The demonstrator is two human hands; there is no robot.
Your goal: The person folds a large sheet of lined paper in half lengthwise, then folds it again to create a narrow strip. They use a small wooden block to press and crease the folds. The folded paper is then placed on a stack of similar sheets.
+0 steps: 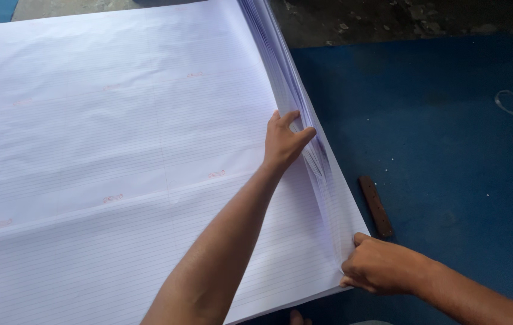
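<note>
Stack of large ruled sheets (118, 150) laid flat on blue table (449, 138), spread from centre to 9 o'clock. Judged heavy as stack, single sheets thin, floppy, crease-prone; best taken at edge. Left hand (284, 139) half-closed, fingers fanned into right edge. Right hand (383, 266) closed, pinching corner at 5 o'clock. Brown stick (376, 206) just beside.

Under my fingers the ruled paper sheets (118, 150) feel smooth and matt; the blue mat (437, 120) looks rough, the wooden stick (376, 206) dull.

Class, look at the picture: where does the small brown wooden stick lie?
In the head view, the brown stick lies on the blue surface, right of the stack of ruled paper sheets, just above the right hand.
</note>
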